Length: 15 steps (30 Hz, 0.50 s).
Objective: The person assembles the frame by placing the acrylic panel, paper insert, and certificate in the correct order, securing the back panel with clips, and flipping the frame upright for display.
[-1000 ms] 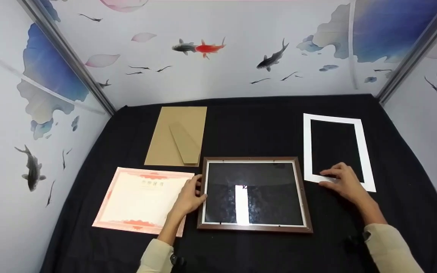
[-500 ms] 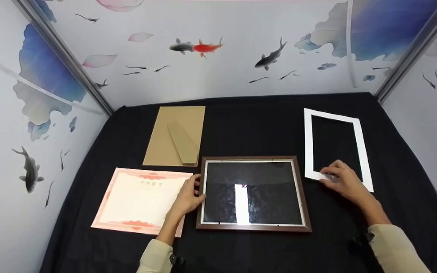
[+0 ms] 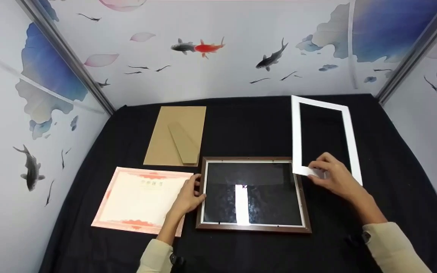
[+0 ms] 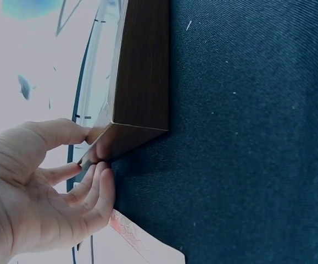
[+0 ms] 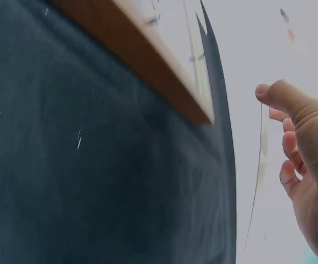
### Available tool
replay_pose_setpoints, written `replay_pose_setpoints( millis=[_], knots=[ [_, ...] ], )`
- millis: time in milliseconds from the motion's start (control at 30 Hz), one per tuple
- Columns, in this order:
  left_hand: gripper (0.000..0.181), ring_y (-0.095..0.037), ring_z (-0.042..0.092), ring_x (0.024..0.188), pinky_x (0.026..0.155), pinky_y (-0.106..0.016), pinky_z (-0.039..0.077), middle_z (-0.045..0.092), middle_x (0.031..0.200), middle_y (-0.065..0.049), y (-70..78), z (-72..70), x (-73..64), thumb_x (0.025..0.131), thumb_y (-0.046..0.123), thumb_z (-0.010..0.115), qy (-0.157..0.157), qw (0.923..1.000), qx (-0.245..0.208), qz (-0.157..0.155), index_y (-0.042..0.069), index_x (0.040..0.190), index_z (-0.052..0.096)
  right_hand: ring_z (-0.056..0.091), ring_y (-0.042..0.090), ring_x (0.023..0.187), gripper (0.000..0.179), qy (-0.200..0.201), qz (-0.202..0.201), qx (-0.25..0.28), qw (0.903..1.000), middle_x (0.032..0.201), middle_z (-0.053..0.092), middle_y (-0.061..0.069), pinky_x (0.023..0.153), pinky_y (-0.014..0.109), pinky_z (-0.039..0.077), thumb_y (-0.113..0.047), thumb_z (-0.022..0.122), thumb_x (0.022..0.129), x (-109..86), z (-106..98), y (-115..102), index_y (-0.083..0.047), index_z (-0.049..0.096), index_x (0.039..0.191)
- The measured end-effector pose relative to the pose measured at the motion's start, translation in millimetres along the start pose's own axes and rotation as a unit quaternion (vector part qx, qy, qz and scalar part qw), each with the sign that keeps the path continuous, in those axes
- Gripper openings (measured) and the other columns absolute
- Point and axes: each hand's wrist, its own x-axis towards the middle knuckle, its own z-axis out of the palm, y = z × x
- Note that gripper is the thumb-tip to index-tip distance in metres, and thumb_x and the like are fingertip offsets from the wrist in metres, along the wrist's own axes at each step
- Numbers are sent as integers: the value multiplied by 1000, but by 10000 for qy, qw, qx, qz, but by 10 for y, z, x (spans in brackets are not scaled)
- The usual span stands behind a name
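Note:
A brown picture frame (image 3: 252,229) lies on the black cloth, its dark pane reflecting a bright strip. My left hand (image 3: 185,196) holds its left side; the left wrist view has the thumb on the top edge and the fingers against the side of the frame (image 4: 142,71). On the right, my right hand (image 3: 336,177) pinches the near edge of a white picture mat (image 3: 296,132) between thumb and fingers. The mat is lifted and tilted, its near left corner overlapping the picture frame's right side. From the right wrist, the mat shows edge-on beside the right hand (image 5: 307,148).
A certificate with a pink border (image 3: 142,201) lies left of the picture frame, partly under the left forearm. Behind it is a tan backing board (image 3: 157,148) with a stand leg (image 3: 185,144). Printed white panels (image 3: 233,76) wall in the back and sides.
My right hand has raised the white mat off the cloth and carried it left, to the picture frame's right edge. The left hand has stayed at the picture frame.

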Motion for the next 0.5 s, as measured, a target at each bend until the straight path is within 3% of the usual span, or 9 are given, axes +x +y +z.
replay_pose_setpoints(
  millis=[233, 500],
  knots=[
    [65, -23, 58, 77, 68, -35, 50, 51, 108, -19, 18, 6, 0, 78, 2, 70, 94, 9999, 97, 46, 0, 135, 39, 49, 13, 74, 26, -122, -603, -121, 9980, 90, 50, 3, 64, 18, 38, -7, 79, 68, 150, 209, -322, -7, 68, 91],
    [64, -23, 59, 78, 70, -35, 49, 51, 109, -18, 27, 18, 1, 81, 3, 69, 72, 9998, 193, -66, 2, 137, 38, 47, 10, 72, 26, -490, -742, -265, 9957, 91, 48, -1, 60, 20, 40, -11, 79, 69, 192, 369, -593, -11, 67, 92]
  ],
)
